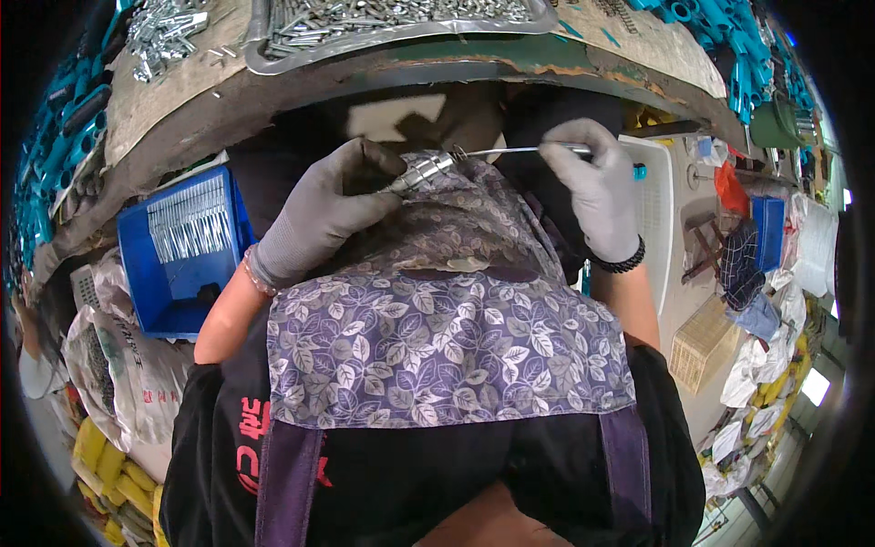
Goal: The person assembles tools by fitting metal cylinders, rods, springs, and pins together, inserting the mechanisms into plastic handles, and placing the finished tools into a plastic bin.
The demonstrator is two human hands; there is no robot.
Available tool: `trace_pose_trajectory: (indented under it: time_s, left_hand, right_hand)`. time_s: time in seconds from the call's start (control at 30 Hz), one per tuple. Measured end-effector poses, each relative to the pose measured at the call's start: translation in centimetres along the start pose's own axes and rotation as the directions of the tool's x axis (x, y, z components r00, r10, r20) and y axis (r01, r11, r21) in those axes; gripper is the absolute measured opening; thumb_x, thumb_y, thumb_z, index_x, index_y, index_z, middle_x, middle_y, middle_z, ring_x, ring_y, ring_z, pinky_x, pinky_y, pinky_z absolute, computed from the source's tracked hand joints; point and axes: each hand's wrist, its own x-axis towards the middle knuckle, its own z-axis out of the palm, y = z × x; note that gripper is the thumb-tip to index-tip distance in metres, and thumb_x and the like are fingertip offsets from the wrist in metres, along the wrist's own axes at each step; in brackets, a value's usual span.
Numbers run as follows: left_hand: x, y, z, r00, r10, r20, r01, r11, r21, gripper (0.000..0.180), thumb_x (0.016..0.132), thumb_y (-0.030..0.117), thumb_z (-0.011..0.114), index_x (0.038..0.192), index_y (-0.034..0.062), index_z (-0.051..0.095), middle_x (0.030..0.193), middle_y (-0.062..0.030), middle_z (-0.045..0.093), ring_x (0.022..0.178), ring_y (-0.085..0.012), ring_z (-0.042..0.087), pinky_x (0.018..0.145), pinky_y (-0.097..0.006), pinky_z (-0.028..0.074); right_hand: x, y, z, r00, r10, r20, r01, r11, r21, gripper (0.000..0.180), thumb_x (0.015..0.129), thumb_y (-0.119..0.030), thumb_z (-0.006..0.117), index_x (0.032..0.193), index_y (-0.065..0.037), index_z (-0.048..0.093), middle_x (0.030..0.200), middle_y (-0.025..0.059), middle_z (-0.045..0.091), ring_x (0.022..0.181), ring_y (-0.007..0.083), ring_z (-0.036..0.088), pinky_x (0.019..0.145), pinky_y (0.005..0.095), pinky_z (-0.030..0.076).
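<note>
Over the apron on my lap, my gloved left hand (333, 205) pinches a shiny, stepped metal cylinder (425, 171) between thumb and fingers. To its right, my gloved right hand (591, 182) is closed on the end of a thin metal rod (509, 150). The rod lies almost level and points left, toward the cylinder's right end. A small dark coil or ring (459, 153) shows where the two come close; I cannot tell whether they touch.
A metal tray (401, 47) heaped with small pins rests on the bench ahead. Loose metal parts (164, 36) lie to its left. Blue bin (169, 305) at left holds thin metal rods. Teal tubular parts (720, 27) are piled far right; a white crate (658, 196) stands beside my right hand.
</note>
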Motion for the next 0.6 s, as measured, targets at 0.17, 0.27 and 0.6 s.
trace_pose_trajectory:
  time_s: [0.17, 0.27, 0.6]
  left_hand:
    - [-0.3, 1.2, 0.7, 0.998, -0.051, 0.041, 0.06, 0.962, -0.265, 0.034, 0.084, 0.0, 0.069, 0.116, 0.0015, 0.059, 0.11, -0.0042, 0.061, 0.105, -0.0115, 0.056, 0.094, -0.027, 0.045]
    - [-0.8, 1.3, 0.6, 0.993, -0.103, 0.053, 0.116, 0.919, -0.378, 0.035, 0.082, -0.002, 0.07, 0.115, 0.002, 0.058, 0.11, -0.0039, 0.06, 0.108, -0.0122, 0.056, 0.096, -0.028, 0.045]
    - [-0.8, -0.4, 0.6, 1.0, 0.015, 0.012, -0.016, 0.996, 0.088, 0.035, 0.084, -0.001, 0.068, 0.115, 0.0026, 0.054, 0.111, -0.0032, 0.057, 0.108, -0.0118, 0.054, 0.097, -0.027, 0.042]
  right_hand:
    - [1.0, -0.6, 2.8, 0.962, 0.021, 0.272, -0.052, 0.993, 0.108, 0.022, 0.082, -0.02, 0.076, 0.09, -0.001, 0.071, 0.083, 0.0046, 0.07, 0.079, 0.0092, 0.063, 0.072, 0.0254, 0.049]
    - [1.4, -0.7, 3.6, 0.943, 0.01, 0.332, -0.067, 0.985, 0.159, 0.02, 0.083, -0.019, 0.075, 0.089, -0.001, 0.07, 0.082, 0.0037, 0.069, 0.078, 0.0077, 0.061, 0.071, 0.0247, 0.049]
    - [1.6, -0.6, 4.3, 0.931, -0.013, 0.365, -0.037, 0.991, 0.128, 0.018, 0.085, -0.016, 0.075, 0.09, -0.001, 0.069, 0.081, 0.0025, 0.068, 0.077, 0.0067, 0.061, 0.071, 0.0227, 0.048]
